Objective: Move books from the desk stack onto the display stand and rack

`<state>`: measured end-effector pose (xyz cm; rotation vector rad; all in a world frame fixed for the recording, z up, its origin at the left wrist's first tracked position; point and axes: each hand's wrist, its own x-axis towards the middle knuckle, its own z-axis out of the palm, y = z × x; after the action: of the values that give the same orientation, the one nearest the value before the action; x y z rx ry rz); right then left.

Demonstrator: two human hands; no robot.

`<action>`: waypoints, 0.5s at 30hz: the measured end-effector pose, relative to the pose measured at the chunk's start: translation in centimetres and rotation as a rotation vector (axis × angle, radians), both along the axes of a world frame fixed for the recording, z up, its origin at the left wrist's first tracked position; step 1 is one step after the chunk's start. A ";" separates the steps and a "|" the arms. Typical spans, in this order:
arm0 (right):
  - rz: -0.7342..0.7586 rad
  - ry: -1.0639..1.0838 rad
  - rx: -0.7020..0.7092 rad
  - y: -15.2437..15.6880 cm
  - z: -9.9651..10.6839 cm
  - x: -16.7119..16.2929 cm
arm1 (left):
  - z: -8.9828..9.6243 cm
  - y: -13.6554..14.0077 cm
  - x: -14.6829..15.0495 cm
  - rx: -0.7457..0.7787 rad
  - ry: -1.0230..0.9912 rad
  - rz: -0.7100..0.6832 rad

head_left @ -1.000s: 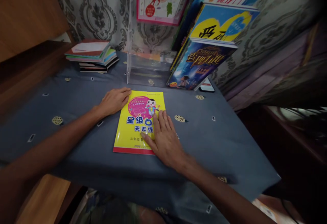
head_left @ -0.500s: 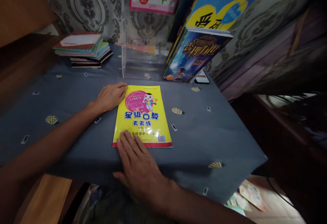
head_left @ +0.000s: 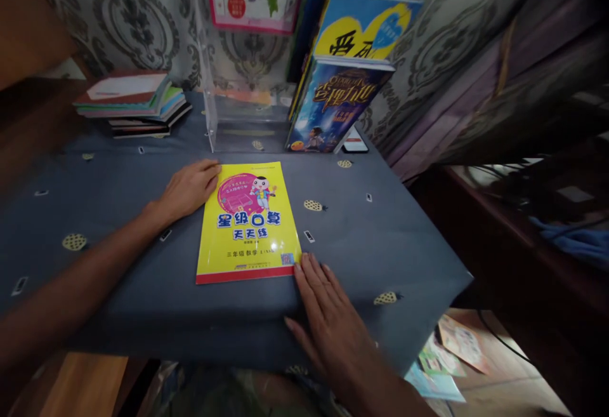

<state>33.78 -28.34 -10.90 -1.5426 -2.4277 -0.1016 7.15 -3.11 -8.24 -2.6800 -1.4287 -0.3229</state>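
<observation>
A yellow workbook (head_left: 248, 223) with a red strip along its bottom lies closed and flat on the grey-blue tablecloth. Its cover has a pink circle and a cartoon child. My left hand (head_left: 188, 190) rests on the cloth at the workbook's upper left edge, fingertips against it, fingers laid out rather than gripping. Flat on the cloth by the lower right corner is my right hand (head_left: 333, 318); its fingers are stretched out, the fingertips at the corner, and the thumb is apart from them.
Behind the workbook stands a clear acrylic rack (head_left: 238, 141) with upright books, a dark blue book (head_left: 335, 109) at the front. A phone (head_left: 355, 140) lies beside it. To the left is a stack of books (head_left: 128, 103). The table's edge runs down the right, with papers (head_left: 442, 357) below.
My right hand has moved right, off the workbook's lower cover to its lower right corner. My left hand stays at the left edge. The whole view has shifted slightly.
</observation>
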 end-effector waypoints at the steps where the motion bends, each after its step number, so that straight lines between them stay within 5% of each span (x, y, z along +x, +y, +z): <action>1: -0.003 0.005 0.014 -0.1 0.0 -0.1 | 0.1 -0.2 0.2 0.026 0.019 0.019; 8: 0.159 0.057 0.030 -0.6 -0.9 -3.8 | 1.1 0.1 2.3 0.002 0.093 0.040; 15: 0.356 0.103 -0.001 4.1 1.6 -11.1 | 1.3 2.2 5.6 -0.066 0.027 -0.310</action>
<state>22.70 -24.28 -9.28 -1.0639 -2.5721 0.0461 12.80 -0.93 -6.91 -2.9472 -1.0305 -0.2624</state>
